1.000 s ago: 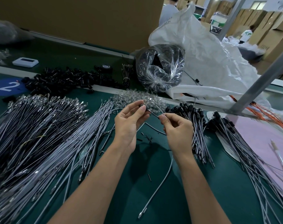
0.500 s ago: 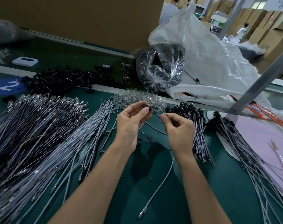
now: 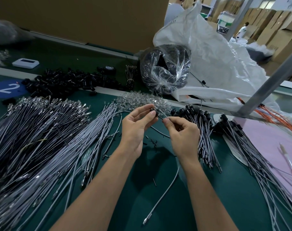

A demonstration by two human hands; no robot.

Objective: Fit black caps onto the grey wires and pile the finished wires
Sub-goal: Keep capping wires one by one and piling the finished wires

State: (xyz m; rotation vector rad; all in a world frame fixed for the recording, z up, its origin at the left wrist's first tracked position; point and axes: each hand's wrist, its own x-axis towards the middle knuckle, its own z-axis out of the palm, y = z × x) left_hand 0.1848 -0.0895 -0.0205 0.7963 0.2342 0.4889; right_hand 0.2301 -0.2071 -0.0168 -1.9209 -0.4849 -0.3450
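My left hand [image 3: 136, 129] pinches a small black cap [image 3: 154, 111] at its fingertips above the green table. My right hand [image 3: 182, 134] grips a grey wire [image 3: 165, 195] near its top end, whose thin tip points into the cap. The wire hangs down behind my right wrist and its metal end rests on the table. Bare grey wires [image 3: 41, 147] lie in a wide heap on the left. Capped wires [image 3: 202, 130] lie piled just right of my right hand, with a second pile [image 3: 252, 154] further right. Loose black caps [image 3: 63, 80] are heaped at the back left.
A heap of clear small parts [image 3: 142, 101] lies just behind my hands. A clear bag of black parts [image 3: 165, 70] and a big white sack [image 3: 217, 64] stand behind. A grey metal post [image 3: 272, 80] slants at right over a pink sheet [image 3: 275, 140]. Orange wires [image 3: 278, 119] lie by it.
Both hands have risen slightly and stayed close together. The wire's tip has moved further into the cap held by my left fingers.
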